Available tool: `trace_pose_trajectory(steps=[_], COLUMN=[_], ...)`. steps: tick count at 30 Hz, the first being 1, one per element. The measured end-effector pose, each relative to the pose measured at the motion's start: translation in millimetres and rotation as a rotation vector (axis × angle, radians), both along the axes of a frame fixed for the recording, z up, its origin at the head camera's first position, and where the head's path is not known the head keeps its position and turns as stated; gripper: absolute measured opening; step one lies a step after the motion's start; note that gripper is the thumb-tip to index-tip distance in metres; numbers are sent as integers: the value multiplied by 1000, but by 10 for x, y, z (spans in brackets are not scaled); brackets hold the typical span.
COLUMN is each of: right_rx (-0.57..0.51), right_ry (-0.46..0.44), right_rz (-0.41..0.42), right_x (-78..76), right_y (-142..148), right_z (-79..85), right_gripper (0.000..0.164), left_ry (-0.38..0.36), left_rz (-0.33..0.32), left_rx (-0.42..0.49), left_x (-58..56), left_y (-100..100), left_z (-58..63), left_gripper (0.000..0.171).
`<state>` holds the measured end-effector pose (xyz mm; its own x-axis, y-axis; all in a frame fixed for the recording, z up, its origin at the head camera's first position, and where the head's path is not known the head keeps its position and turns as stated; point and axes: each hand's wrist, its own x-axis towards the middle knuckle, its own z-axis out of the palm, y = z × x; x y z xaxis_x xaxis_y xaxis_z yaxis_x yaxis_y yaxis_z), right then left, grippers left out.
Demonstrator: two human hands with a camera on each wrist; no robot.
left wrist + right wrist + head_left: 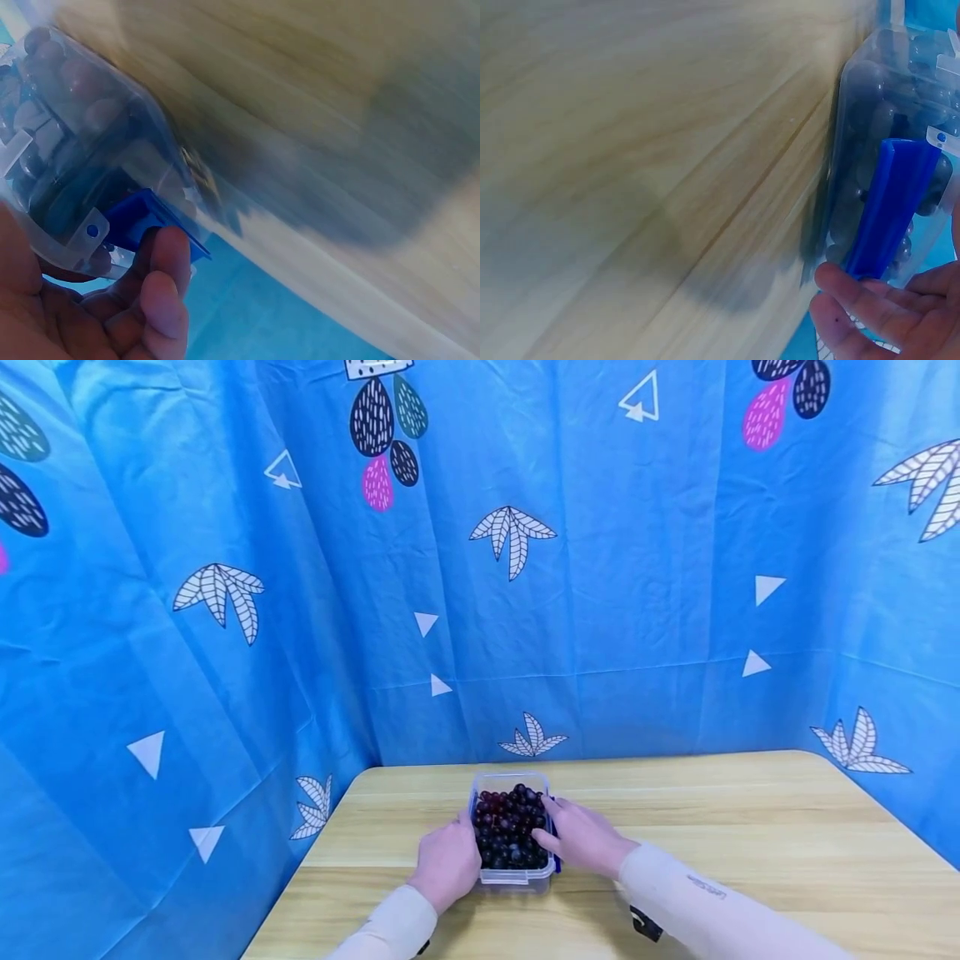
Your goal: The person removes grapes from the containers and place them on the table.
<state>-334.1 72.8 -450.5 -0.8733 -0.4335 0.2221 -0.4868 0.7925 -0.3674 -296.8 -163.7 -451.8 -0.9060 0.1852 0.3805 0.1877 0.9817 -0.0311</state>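
A clear plastic container (513, 878) of dark red and black grapes (512, 831) rests on the table between the hands. At its left side, my left hand (448, 862) grips the wall near the rim. In the left wrist view, the curled fingers (171, 259) are at a blue side flap (139, 217). My right hand (588, 839) holds the opposite side, with thumb and forefinger reaching over the rim by the grapes. In the right wrist view, its fingers (855, 296) bend under the lower end of another blue flap (892, 206).
The pale wooden table (697, 827) extends on both sides of the container. Behind it and along its sides hangs a blue patterned curtain (637, 593). A black strap (645, 924) shows beneath the right sleeve.
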Motion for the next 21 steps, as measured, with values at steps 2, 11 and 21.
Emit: trace_pose_trajectory(steps=[2, 11, 21], right_rx=[2, 20, 15], right_ry=[2, 5, -14], right_rz=[-1, -7, -18], right_x=[15, 98, 139], right_y=[35, 140, 209], right_z=[-3, 22, 19], right_gripper=[72, 70, 71], left_ry=[2, -32, -32], left_rz=[-14, -55, -64], left_rx=[2, 8, 4], left_x=[23, 90, 121], left_y=[28, 110, 173], left_z=[11, 24, 27], left_gripper=[47, 47, 49])
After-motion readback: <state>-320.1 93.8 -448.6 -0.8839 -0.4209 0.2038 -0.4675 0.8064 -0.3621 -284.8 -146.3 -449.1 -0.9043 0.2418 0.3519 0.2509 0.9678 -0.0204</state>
